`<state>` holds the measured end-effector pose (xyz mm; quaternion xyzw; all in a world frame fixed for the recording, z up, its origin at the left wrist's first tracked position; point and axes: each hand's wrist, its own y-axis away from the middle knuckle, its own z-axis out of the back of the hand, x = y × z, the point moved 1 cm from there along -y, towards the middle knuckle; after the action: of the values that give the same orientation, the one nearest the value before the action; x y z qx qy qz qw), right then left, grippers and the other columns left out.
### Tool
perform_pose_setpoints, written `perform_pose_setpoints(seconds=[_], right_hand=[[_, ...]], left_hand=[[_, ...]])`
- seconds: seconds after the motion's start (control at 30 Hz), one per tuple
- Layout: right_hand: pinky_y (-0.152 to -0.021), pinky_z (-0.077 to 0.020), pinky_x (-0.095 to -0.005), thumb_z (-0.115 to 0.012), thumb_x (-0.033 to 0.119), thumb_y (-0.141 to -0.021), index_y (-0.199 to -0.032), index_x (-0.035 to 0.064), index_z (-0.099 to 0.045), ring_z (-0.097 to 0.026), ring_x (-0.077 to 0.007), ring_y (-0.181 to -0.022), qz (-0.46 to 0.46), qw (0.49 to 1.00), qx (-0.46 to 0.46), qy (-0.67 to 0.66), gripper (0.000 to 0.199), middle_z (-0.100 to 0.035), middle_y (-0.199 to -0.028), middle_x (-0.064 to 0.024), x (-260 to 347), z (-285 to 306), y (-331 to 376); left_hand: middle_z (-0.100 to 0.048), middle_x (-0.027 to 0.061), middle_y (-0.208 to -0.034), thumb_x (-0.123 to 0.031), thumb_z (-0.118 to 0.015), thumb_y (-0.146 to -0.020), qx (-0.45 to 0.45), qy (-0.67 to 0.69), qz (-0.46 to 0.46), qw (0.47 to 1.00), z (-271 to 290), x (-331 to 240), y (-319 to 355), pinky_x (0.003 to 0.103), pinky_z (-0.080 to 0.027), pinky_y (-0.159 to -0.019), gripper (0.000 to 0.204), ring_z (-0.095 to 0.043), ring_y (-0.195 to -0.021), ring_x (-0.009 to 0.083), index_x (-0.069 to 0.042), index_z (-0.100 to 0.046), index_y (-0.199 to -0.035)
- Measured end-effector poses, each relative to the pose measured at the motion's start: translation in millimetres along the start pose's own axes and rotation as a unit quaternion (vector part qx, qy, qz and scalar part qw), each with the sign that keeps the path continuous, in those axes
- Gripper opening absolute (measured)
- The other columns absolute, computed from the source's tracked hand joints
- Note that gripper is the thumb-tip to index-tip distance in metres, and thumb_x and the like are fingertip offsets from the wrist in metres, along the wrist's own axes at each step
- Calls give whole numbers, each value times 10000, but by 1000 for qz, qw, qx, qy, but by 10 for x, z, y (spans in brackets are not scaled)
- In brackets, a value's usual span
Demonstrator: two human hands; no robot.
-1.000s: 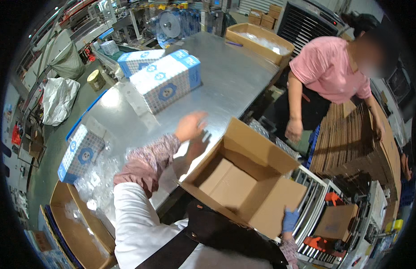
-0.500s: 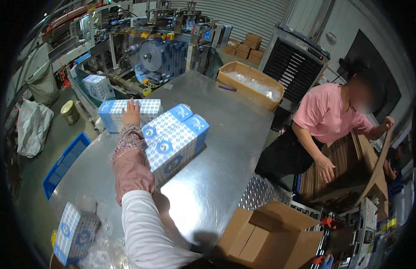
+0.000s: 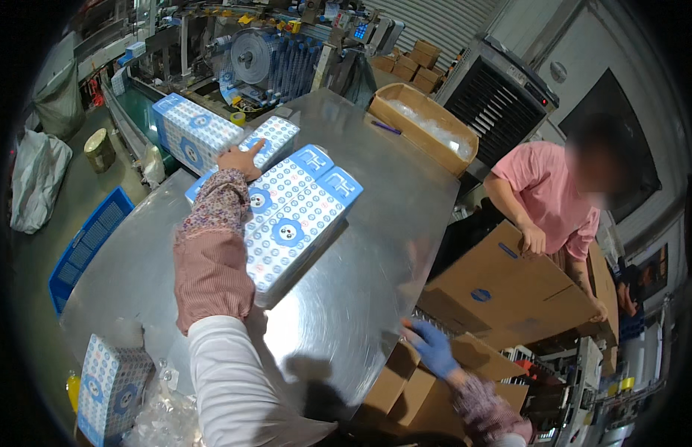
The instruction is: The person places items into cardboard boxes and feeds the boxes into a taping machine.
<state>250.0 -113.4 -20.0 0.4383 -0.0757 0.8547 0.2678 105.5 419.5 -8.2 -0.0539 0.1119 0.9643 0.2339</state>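
My left hand [image 3: 244,159], bare with fingers spread, rests on top of a blue-and-white patterned pack [image 3: 273,138], partly hidden under the hand. Directly beside it, nearer to me, two matching packs [image 3: 290,231] lie side by side, touching, with bear-face prints on top. Behind my hand to the left, another such pack [image 3: 198,128] sits where the conveyor meets the table. My right hand [image 3: 431,346] wears a blue glove and hovers, fingers stretched and holding nothing, over the open cardboard box [image 3: 413,395] at the lower right.
Another pack [image 3: 111,391] stands by clear plastic wrap [image 3: 171,417] at the table's lower left. A blue basket [image 3: 89,246] is left of the metal table [image 3: 346,290]. A long carton [image 3: 424,130] sits at the back. On the right, a person in pink handles a cardboard box [image 3: 502,290].
My left hand has shifted its pack up against the paired packs. Another pack has come from the conveyor to the table edge. My gloved right hand has come over the box; the co-worker has swung cardboard forward.
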Motion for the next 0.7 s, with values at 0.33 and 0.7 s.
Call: perform_pose_setpoints(seconds=[0.33,0.7], right_hand=[[-956,-430,-330,-617,171,-906,-1377,0,-372,-540,-189,-1088,-25,958,26,-283,557,-552,-1253,-130,238,-1074,-180],[-1050,-358,-402,-699,374,-792,-1486,60,-71,-356,-276,-1303,-152,852,204,-457,987,-336,-1420,-166,-220,-433,241]], left_hand=[[-540,313,-1055,-433,-635,-772,-43,72,-160,984,-453,-101,2339,482,-479,-808,844,-585,-922,461,-268,-218,-1487],[-479,186,-1336,-374,-612,-878,370,642,-17,671,-1190,122,3196,371,-453,-969,808,-514,-1200,263,-18,-187,-1466]])
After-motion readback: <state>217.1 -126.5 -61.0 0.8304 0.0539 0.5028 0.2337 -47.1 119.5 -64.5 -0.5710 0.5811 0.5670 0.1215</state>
